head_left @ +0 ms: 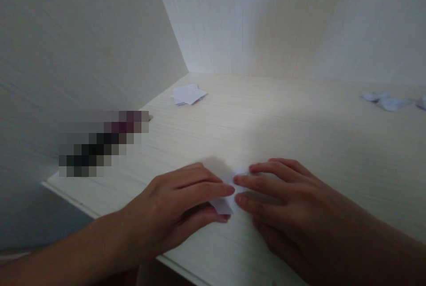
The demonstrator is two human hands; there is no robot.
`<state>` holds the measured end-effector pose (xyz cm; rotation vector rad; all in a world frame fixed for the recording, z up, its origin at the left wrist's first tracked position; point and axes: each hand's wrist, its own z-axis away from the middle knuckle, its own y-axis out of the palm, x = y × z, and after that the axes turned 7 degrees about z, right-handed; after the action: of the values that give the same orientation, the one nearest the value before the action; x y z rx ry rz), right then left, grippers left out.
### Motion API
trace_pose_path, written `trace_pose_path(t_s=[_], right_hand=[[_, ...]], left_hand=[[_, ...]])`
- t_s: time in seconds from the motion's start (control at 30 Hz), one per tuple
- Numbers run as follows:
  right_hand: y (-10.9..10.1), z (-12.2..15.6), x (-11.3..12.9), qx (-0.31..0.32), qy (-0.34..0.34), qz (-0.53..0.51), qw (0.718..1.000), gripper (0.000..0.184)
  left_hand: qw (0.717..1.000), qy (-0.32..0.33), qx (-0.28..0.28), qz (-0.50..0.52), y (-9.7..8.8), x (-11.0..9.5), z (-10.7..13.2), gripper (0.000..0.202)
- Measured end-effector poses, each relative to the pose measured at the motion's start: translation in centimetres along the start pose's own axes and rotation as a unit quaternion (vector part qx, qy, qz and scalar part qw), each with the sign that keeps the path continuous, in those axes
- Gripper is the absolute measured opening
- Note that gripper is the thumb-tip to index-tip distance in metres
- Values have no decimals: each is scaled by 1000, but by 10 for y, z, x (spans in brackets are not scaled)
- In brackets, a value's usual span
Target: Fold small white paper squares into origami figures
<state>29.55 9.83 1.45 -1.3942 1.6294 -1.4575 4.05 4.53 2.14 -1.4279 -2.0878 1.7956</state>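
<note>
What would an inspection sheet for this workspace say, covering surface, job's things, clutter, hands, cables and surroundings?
Surface: pale, streaked tabletop, partly shadowed.
Job's things: small white paper at the hands; flat paper stack far left; creased paper pieces far right.
Clutter: pixelated item at left, unidentifiable.
Hands: left hand pinches the paper; right hand has fingertips on it.
Cables: nothing seen.
Surroundings: pale left panel and back panel.

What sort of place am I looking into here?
Likely an indoor desk nook: a pale wood-grain tabletop meets upright panels on two sides, and a stack of paper lies near their corner.
</note>
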Motion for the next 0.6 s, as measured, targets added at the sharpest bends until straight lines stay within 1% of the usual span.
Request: trace_pose_path(t_s=[0.07,0.17,0.2,0.3,0.4,0.5,0.6], right_hand=[[0,0,0,-1,-1,-4,1000,32],[1,0,1,0,3,-1,1000,30],[1,0,1,-1,3,0,1000,30],[1,1,1,-2,3,3,1000,30],[1,1,1,-3,5,7,1000,27],[1,1,1,-2,4,11,1000,29],[1,1,2,1,-2,10,1000,32]], left_hand=[[1000,11,1,3,0,2,0,27],[998,57,6,-4,1,-2,-3,21],[998,63,13,-9,1,-4,-4,20],[998,52,27,-30,0,-10,-7,18],[997,61,30,-48,-1,-12,-9,16],[995,76,24,-62,-1,-11,-11,15],[995,81,24,-51,1,-8,-11,16]])
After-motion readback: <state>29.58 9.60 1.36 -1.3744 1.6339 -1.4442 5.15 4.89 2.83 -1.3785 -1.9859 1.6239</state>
